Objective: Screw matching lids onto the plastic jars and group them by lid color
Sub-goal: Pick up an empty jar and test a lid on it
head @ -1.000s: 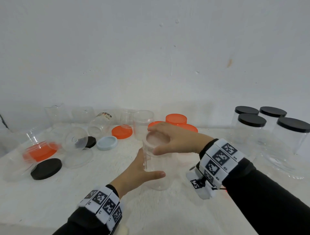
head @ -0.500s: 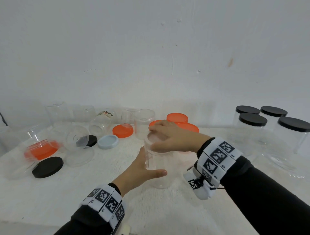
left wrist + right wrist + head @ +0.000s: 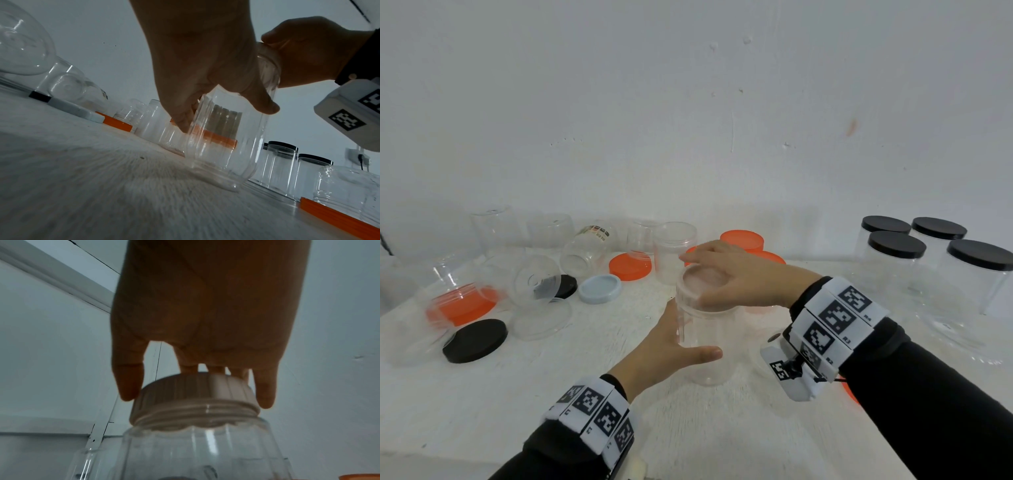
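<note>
A clear ribbed plastic jar stands upright on the white table in the middle of the head view. My left hand grips its body, thumb in front and fingers behind, as the left wrist view shows on the jar. A clear lid sits on the jar's mouth, and my right hand holds it from above with fingers curled over the rim. In the right wrist view the lid sits on the threaded neck, with fingertips at its edge.
Several black-lidded jars stand at the right. Orange lids, a pale blue lid and black lids lie at the left among open clear jars, some tipped over. An orange-lidded jar lies at far left.
My right hand has turned slightly on the clear lid, fingers shifting round its rim. The left hand and the jar have kept their place.
</note>
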The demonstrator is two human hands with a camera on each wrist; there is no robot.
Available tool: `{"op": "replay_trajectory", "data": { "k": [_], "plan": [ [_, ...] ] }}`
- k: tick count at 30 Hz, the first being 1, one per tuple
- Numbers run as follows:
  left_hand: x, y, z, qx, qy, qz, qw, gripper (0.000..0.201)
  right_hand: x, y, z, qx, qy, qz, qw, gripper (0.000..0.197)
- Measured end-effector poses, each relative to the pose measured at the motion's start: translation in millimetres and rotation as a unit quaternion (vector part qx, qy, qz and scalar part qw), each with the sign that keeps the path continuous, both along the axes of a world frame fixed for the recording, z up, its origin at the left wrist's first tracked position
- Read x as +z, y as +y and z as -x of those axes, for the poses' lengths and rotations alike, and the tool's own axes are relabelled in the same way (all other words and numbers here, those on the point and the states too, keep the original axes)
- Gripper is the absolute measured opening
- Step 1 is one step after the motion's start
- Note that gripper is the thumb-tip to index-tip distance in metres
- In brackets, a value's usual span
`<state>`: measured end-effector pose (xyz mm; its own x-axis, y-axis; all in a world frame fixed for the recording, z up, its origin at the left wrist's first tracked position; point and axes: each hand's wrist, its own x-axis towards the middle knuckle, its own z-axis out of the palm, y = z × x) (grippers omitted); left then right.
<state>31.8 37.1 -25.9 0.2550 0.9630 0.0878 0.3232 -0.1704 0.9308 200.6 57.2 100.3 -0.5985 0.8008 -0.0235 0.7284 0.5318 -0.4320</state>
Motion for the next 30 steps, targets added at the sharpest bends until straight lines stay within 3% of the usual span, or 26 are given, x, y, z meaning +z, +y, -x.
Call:
{"op": "replay_trajectory", "data": {
  "k": [4,9,17,22,28,30],
  "plan": [
    [0.1,0.6,-0.7,0.003,0.008,0.0,1.0,0.09,6.9,-0.7,0.2,0.006,-0.031,-0.01,0.999,0.056],
    [-1.1,1.0,-0.8,0.0,0.01,0.004,1.0,0.087,3.1,-2.0,9.0,-0.055,-0.089,-0.071,0.992,0.066],
    [-1.8,1.9,0.9,0.001,0.011,-0.002,1.0,0.091,10.4,-4.9,5.9,0.021,-0.065,-0.026,0.997,0.056],
    [-0.8,0.3,0.2,0.004,0.012,-0.004,1.0,0.091,4.0,-3.3,6.7,0.012,-0.061,-0.054,0.997,0.054],
    [-0.6,-2.7,1.3,-0.005,0.008,-0.015,1.0,0.111,-9.9,-2.4,8.1,0.008,-0.08,-0.104,0.991,0.055],
    [-0.4,-2.6,1.0,-0.004,0.011,-0.014,1.0,0.104,-14.4,-2.9,7.6,0.004,-0.079,-0.123,0.989,0.054]
  ]
}}
